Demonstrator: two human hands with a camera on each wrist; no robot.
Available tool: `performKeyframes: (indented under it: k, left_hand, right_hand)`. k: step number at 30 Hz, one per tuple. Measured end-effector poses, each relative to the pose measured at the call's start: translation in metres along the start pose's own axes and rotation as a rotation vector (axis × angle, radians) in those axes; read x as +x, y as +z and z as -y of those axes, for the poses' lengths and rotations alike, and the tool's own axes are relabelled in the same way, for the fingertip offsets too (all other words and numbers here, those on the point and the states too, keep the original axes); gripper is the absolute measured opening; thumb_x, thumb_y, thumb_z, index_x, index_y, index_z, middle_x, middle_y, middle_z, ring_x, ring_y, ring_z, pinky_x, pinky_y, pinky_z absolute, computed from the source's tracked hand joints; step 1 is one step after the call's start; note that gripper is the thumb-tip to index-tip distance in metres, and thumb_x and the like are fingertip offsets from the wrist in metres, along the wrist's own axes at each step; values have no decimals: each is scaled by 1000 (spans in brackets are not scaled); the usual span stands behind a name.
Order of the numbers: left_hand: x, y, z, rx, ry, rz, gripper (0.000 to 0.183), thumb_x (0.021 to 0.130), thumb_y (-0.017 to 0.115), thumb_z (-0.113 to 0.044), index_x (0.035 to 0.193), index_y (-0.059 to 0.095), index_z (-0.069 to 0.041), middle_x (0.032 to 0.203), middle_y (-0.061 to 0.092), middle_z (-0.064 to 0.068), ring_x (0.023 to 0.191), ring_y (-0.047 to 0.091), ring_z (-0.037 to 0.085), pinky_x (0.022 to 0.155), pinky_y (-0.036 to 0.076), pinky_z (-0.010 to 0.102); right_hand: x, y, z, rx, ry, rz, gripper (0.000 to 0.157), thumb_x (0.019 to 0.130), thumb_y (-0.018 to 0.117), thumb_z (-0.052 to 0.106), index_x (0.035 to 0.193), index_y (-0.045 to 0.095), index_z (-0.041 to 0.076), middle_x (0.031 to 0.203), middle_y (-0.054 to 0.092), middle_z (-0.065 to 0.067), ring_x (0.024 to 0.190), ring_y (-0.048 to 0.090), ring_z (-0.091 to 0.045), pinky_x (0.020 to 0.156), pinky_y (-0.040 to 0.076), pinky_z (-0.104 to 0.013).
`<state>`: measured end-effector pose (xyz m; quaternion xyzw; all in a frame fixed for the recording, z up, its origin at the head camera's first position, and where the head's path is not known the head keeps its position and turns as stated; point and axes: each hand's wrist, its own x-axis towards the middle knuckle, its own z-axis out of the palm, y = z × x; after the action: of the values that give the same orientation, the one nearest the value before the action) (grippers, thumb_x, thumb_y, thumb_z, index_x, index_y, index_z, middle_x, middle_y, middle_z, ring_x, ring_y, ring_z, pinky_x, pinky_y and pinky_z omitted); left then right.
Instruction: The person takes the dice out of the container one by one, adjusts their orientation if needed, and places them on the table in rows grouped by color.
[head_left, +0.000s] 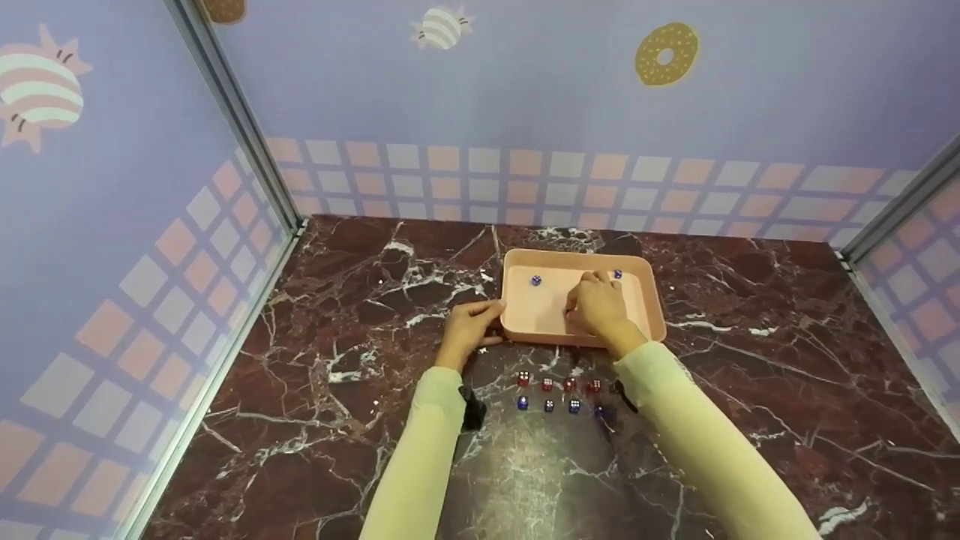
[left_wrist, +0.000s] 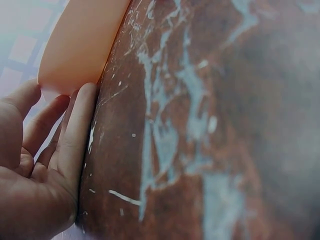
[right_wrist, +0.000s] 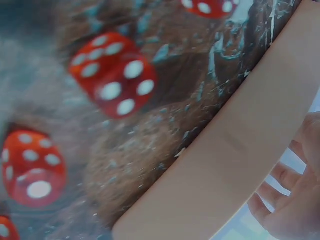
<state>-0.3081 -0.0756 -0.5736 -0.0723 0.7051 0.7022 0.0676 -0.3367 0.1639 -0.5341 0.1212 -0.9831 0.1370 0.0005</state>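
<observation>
A shallow peach-coloured tray (head_left: pixel 525 337) sits on the marbled table. My left hand (head_left: pixel 469 328) touches the tray's left side; in the left wrist view its fairly straight fingers (left_wrist: pixel 80 120) meet the outer wall. My right hand (head_left: pixel 598 304) reaches over the near rim into the tray, fingers bent downward. Its fingertips are hidden in the head view, and the tray wall covers them in the right wrist view, so whether they hold anything does not show. One blue die (head_left: pixel 536 280) lies at the tray's back left, another blue die (head_left: pixel 617 274) beyond my right hand.
In front of the tray, a row of several red dice (head_left: pixel 547 385) lies above a row of several blue dice (head_left: pixel 549 406), between my forearms. Patterned walls (head_left: pixel 480 161) enclose the table (head_left: pixel 360 315) at the back and both sides.
</observation>
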Motion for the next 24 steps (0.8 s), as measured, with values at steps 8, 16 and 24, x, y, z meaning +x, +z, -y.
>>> performKeyframes:
  k: [8, 16, 24]
  left_hand:
    - [-1, 0, 3, 16, 8, -1, 37, 102, 75, -26, 132, 75, -3, 112, 77, 21, 88, 76, 21, 76, 68, 34]
    - [-6, 3, 12, 1, -26, -3, 37, 103, 74, -24, 132, 74, -2, 114, 77, 23, 94, 77, 25, 76, 68, 35]
    - [-1, 2, 3, -11, -12, -20, 38, 102, 76, -24, 133, 74, -3, 118, 76, 23, 101, 77, 29, 76, 68, 34]
  right_hand:
    - [-17, -3, -8, 24, -44, -81, 10, 86, 80, 8, 95, 84, 5, 116, 66, -20, 121, 52, -43, 99, 44, -62]
    - [-57, -16, -13, 34, -142, -147, 8, 88, 80, 10, 95, 81, 6, 118, 68, -18, 122, 54, -43, 107, 41, -62]
    - [-102, -41, -25, 43, -242, -137, 9, 87, 86, 12, 93, 80, 9, 120, 69, -15, 123, 57, -40, 107, 38, -68]
